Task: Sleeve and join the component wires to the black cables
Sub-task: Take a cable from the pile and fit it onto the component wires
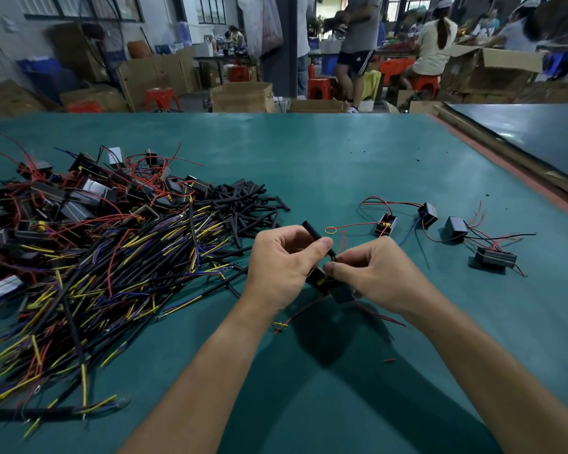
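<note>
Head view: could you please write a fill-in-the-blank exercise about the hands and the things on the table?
1. The left hand pinches a short ____ sleeve.
2. The right hand pinches a thin wire, and ____ small components lie on the table to its right.
3. The big cable pile lies on the person's ____ side.
Missing words: black; four; left.

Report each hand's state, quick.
Left hand: closed, pinching a short black sleeve tube.
Right hand: closed, pinching a thin black wire above a small black box component.
</note>
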### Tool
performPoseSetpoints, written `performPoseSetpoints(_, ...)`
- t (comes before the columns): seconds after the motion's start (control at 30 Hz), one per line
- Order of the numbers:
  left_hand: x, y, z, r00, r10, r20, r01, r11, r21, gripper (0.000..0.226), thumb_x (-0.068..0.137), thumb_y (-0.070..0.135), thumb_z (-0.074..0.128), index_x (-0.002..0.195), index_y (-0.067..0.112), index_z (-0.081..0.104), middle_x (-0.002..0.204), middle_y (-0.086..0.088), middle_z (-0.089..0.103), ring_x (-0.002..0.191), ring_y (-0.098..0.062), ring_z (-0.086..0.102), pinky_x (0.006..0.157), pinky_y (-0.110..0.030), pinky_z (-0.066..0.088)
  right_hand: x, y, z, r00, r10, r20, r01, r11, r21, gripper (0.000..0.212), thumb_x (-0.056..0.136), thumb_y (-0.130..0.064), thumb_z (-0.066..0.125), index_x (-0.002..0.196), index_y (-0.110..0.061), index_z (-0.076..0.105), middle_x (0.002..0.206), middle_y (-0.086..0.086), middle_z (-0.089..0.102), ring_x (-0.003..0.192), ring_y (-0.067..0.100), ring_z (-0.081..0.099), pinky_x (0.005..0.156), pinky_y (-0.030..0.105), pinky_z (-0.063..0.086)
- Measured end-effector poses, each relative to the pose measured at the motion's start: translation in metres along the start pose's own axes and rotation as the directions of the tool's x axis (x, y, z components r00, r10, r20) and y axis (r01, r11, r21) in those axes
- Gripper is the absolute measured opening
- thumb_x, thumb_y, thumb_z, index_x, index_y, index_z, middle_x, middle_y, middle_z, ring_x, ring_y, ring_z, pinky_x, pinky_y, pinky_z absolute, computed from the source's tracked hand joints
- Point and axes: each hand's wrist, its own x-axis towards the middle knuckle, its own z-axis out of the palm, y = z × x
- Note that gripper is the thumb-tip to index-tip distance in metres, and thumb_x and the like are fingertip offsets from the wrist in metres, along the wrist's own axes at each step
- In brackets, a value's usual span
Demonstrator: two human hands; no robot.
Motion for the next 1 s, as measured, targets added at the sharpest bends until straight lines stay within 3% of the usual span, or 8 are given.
performPoseSetpoints(0.1, 0.000, -0.002, 0.002, 0.999, -0.025, -0.022, 0.024, 0.999, -0.043, 0.021, 0.083, 0.011, 0.076, 0.070, -0.003, 0.067, 0.056, -0.008, 0.058, 0.051, -0.016, 0.049, 0.053, -0.029, 0.042, 0.000, 0.000, 0.003, 0.999, 0.033, 0.026, -0.033, 0.999, 0.006, 0.029, 0.088, -0.028, 0.072, 0.060, -0.022, 0.073, 0.044, -0.010, 0.035, 0.044, 0.009, 0.023, 0.044, 0.022, 0.019)
performPoseSetpoints(0.2, 0.001, -0.004, 0.002, 0.999, -0.041, -0.024, 0.039, 0.997, -0.066, 0.018, 0.082, 0.008, 0.076, 0.069, -0.001, 0.068, 0.058, -0.008, 0.060, 0.053, -0.017, 0.050, 0.055, -0.032, 0.045, 0.001, -0.001, 0.005, 0.999, 0.028, -0.027, -0.029, 0.999, -0.040, 0.035, 0.089, -0.026, 0.070, 0.054, -0.018, 0.067, 0.049, -0.004, 0.031, 0.050, 0.013, 0.023, 0.049, 0.028, 0.017)
performPoseSetpoints(0.4, -0.002, -0.003, 0.005, 0.995, -0.044, 0.084, 0.051, 0.996, -0.077, 0.017, 0.082, 0.002, 0.074, 0.067, 0.010, 0.070, 0.062, -0.001, 0.069, 0.052, -0.010, 0.060, 0.051, -0.020, 0.049, -0.004, -0.005, 0.003, 0.987, -0.032, -0.158, -0.017, 0.953, -0.303, 0.029, 0.087, -0.035, 0.066, 0.067, -0.014, 0.072, 0.046, -0.003, 0.029, 0.046, 0.013, 0.023, 0.044, 0.026, 0.023)
performPoseSetpoints(0.53, 0.001, -0.003, 0.003, 0.997, -0.063, 0.033, 0.066, 0.995, -0.081, 0.022, 0.082, 0.003, 0.076, 0.064, 0.014, 0.068, 0.062, -0.004, 0.067, 0.054, -0.015, 0.058, 0.052, -0.029, 0.054, -0.006, -0.010, 0.000, 0.995, 0.009, -0.096, -0.039, 0.946, -0.321, 0.030, 0.085, -0.041, 0.069, 0.063, -0.020, 0.070, 0.040, -0.006, 0.035, 0.041, 0.013, 0.030, 0.044, 0.023, 0.021)
performPoseSetpoints(0.63, 0.001, -0.003, 0.003, 0.996, -0.094, 0.009, 0.094, 0.990, -0.102, 0.025, 0.082, 0.002, 0.075, 0.062, 0.016, 0.068, 0.059, -0.002, 0.065, 0.047, -0.008, 0.054, 0.045, -0.020, 0.048, -0.006, -0.011, 0.000, 0.995, 0.025, -0.093, -0.057, 0.933, -0.357, 0.027, 0.085, -0.042, 0.069, 0.061, -0.029, 0.070, 0.041, -0.007, 0.040, 0.043, 0.012, 0.034, 0.045, 0.023, 0.023)
performPoseSetpoints(0.73, 0.000, -0.005, 0.005, 0.995, -0.098, 0.027, 0.100, 0.993, -0.059, 0.018, 0.081, 0.004, 0.076, 0.065, 0.007, 0.069, 0.058, -0.003, 0.064, 0.047, -0.007, 0.053, 0.046, -0.019, 0.046, -0.005, -0.010, 0.001, 0.995, 0.002, -0.098, -0.039, 0.926, -0.375, 0.040, 0.086, -0.038, 0.070, 0.047, -0.031, 0.060, 0.050, 0.003, 0.045, 0.050, 0.015, 0.034, 0.047, 0.025, 0.025)
performPoseSetpoints(0.83, -0.002, -0.005, 0.005, 0.994, -0.088, 0.069, 0.090, 0.996, -0.024, 0.014, 0.082, 0.005, 0.076, 0.070, 0.002, 0.069, 0.063, -0.008, 0.068, 0.053, -0.012, 0.057, 0.053, -0.026, 0.050, -0.004, -0.008, 0.002, 0.993, -0.027, -0.119, -0.018, 0.930, -0.367, 0.043, 0.086, -0.036, 0.071, 0.046, -0.026, 0.058, 0.061, 0.016, 0.054, 0.056, 0.022, 0.040, 0.050, 0.031, 0.029)
performPoseSetpoints(1.0, -0.003, -0.004, 0.007, 0.991, -0.074, 0.107, 0.074, 0.997, 0.001, 0.018, 0.082, 0.004, 0.075, 0.066, 0.011, 0.069, 0.069, -0.017, 0.072, 0.062, -0.025, 0.063, 0.064, -0.055, 0.055, -0.002, -0.005, 0.002, 0.993, 0.005, -0.122, -0.045, 0.941, -0.336, 0.047, 0.085, -0.035, 0.073, 0.042, -0.030, 0.058, 0.042, -0.003, 0.034, 0.044, 0.012, 0.026, 0.043, 0.024, 0.022)
